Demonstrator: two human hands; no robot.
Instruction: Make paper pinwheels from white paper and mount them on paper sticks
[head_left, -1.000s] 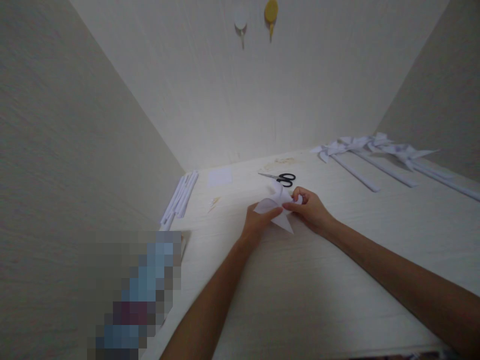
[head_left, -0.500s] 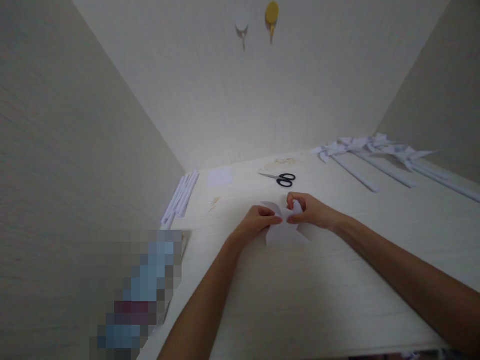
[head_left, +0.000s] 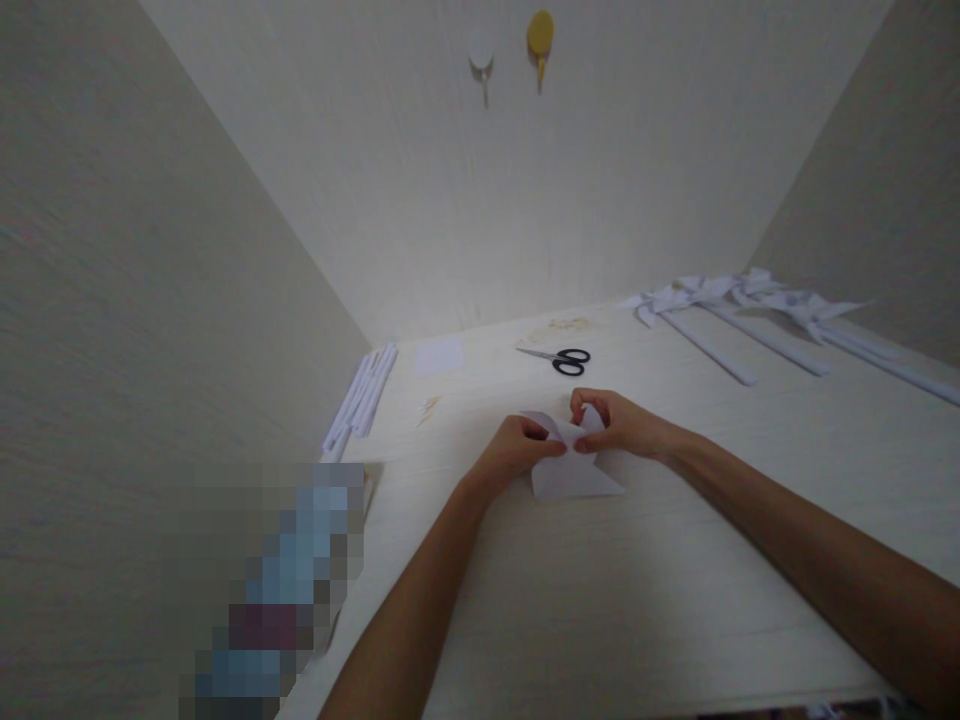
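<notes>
Here's the piece of white paper [head_left: 574,478], right at the middle of the action, over the table [head_left: 600,590] just on the near side of the scissors [head_left: 556,356]. Its cut flaps spread out, two points flaring toward the person, one corner curling up on the right. Whether its lower edge touches the tabletop is hard to tell.

And both hands are on it! The left hand [head_left: 517,445] comes in low from the left, wrist nearly straight, thumb stretched rightward across the paper, fingers bent behind. The right hand [head_left: 621,422] meets it from the other side, index finger hooked over at the top, thumb pointing left, the curled flap caught between them. Both grips are pinched tight on the paper, the thumb tips facing each other with a small gap. The forearms angle in from the bottom and right edges, a broad wedge on the table.

Just beyond, the scissors lie with black handles to the right. Leftward sit some thin pale slivers [head_left: 428,409], a flat paper square [head_left: 440,355] and a bundle of white paper sticks [head_left: 365,390]. Over on the right, finished-looking paper pinwheels [head_left: 679,295] bunch by the wall, sticks pointing nearer. Up high, a yellow hook [head_left: 540,33] hangs beside a white hook [head_left: 481,50].
</notes>
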